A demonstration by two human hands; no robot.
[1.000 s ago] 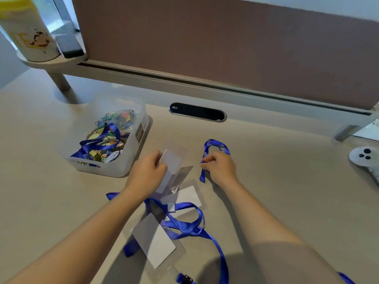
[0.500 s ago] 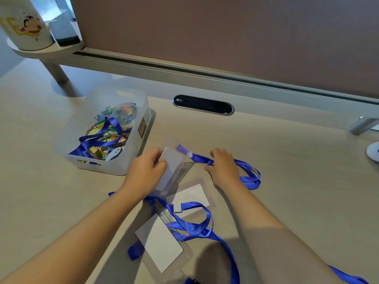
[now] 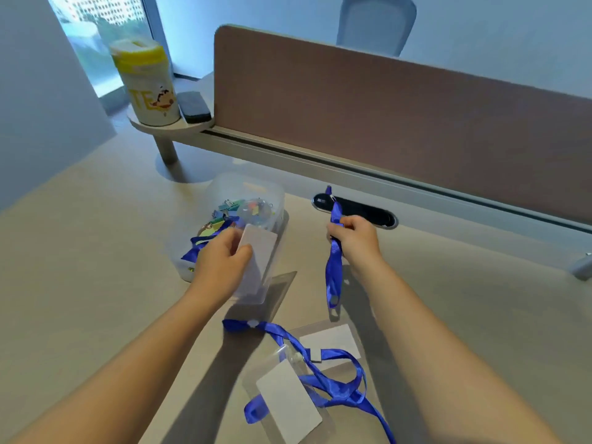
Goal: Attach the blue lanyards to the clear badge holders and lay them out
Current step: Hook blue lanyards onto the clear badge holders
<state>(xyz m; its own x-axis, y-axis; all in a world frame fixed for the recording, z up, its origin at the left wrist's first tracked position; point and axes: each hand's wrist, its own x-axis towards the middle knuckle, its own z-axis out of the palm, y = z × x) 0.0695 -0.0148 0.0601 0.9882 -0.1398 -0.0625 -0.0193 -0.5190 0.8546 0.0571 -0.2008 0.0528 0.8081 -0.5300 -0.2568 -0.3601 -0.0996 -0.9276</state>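
Note:
My left hand [image 3: 221, 264] grips a clear badge holder [image 3: 258, 264] with a white card inside, lifted above the desk beside the box. My right hand [image 3: 354, 240] is closed on a blue lanyard [image 3: 333, 270]; its clip end sticks up past my fingers and the rest hangs down to the desk. Two more clear badge holders [image 3: 288, 405] with white cards lie near me, tangled with other blue lanyards [image 3: 333, 386].
A clear plastic box [image 3: 256, 190] with binder clips and blue lanyards stands left of centre. A cable slot [image 3: 368, 211] sits behind my right hand. A brown partition [image 3: 400, 123] closes the back. A yellow-lidded canister [image 3: 145, 81] stands on a small raised shelf.
Both hands rose off the desk. My right hand lifted the lanyard so it now hangs down. The left hand raised the holder. The view tilted upward.

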